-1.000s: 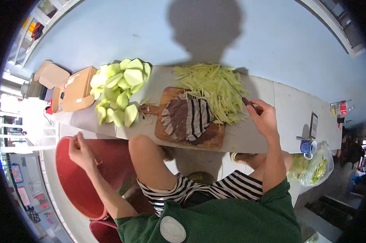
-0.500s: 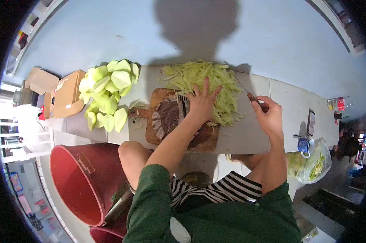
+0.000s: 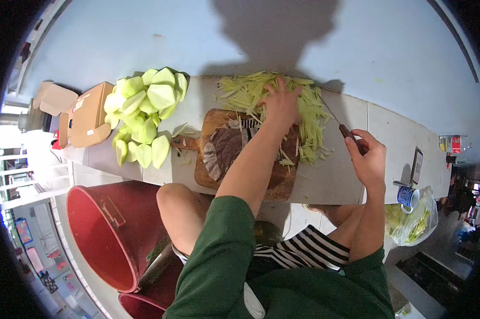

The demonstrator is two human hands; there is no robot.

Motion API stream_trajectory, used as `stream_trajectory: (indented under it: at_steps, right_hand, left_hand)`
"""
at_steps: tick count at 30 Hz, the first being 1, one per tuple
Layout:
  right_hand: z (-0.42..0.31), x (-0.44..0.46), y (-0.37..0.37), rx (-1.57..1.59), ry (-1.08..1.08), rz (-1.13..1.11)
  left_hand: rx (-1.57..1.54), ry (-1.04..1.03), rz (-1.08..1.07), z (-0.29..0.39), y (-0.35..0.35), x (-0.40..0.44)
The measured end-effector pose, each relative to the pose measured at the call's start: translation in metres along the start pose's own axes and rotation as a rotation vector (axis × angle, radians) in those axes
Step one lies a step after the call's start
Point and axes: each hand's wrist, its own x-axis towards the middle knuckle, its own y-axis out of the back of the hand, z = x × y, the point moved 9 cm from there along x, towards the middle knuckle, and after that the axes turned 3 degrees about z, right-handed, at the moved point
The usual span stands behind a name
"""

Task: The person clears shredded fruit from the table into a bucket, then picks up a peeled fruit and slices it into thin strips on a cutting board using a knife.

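A loose pile of pale green shredded strips (image 3: pixel 314 125) lies along the back of the table, some of it on the cutting board. My left hand (image 3: pixel 282 105) rests on that pile with its fingers apart, and its fingertips are partly blurred. In my right hand (image 3: pixel 370 159) is a knife (image 3: pixel 347 132), held by its brown handle, with the thin blade pointing up and left beside the strips. The wooden cutting board (image 3: pixel 205 133) carries a bunched dark cloth with a striped edge (image 3: pixel 224 149), partly covered by my left forearm.
Peeled pale green pieces (image 3: pixel 144 114) are heaped at the left, near an opened cardboard box (image 3: pixel 91 117). Large red bins (image 3: pixel 107 228) stand below the table's left side. A phone (image 3: pixel 417 165), a blue mug (image 3: pixel 408 198) and a plastic bag of greens (image 3: pixel 418 223) are at the right.
My left hand has moved away from the board, up and right onto the shredded pile. My right hand keeps the knife in much the same place, while the whole view has shifted slightly.
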Motion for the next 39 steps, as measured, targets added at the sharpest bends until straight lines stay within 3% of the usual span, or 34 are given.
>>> stream_trajectory:
  at_steps: [10, 16, 18, 22, 24, 28, 31, 33, 36, 38, 39]
  right_hand:
    - [0.0, -0.001, -0.001, 0.043, 0.017, 0.0]
    - [0.001, -0.001, 0.001, 0.063, 0.048, 0.016]
    - [-0.002, -0.004, 0.003, 0.055, 0.061, 0.031]
    - [-0.006, -0.005, 0.004, 0.029, 0.08, 0.046]
    - [-0.006, -0.005, 0.003, 0.019, 0.078, 0.029]
    - [-0.006, -0.006, 0.001, 0.005, 0.091, 0.035]
    - [0.001, -0.005, -0.003, 0.023, 0.044, 0.007]
    - [-0.004, -0.007, 0.0, 0.01, 0.081, 0.025]
    - [0.003, -0.005, 0.001, -0.005, 0.114, 0.046]
    - [0.008, -0.003, -0.001, 0.003, 0.116, 0.043]
    - [0.009, -0.003, 0.0, -0.008, 0.093, 0.042]
  left_hand:
    - [-0.066, -0.006, 0.167, -0.024, -0.001, 0.007]
    - [-0.173, -0.083, 0.096, -0.038, 0.01, 0.01]
    - [-0.301, -0.119, 0.301, -0.043, 0.033, 0.001]
    - [-0.418, -0.136, 0.396, -0.049, 0.084, -0.018]
    - [-0.513, -0.172, 0.575, -0.057, 0.109, -0.023]
    - [-0.561, -0.106, 0.564, -0.074, 0.131, -0.027]
    - [-0.594, -0.08, 0.674, -0.093, 0.162, -0.048]
    - [-0.767, 0.051, 0.483, -0.114, 0.164, -0.062]
    - [-0.887, 0.15, 0.497, -0.157, 0.171, -0.092]
    - [-0.857, 0.239, 0.549, -0.178, 0.209, -0.152]
    - [-0.845, 0.244, 0.674, -0.205, 0.215, -0.177]
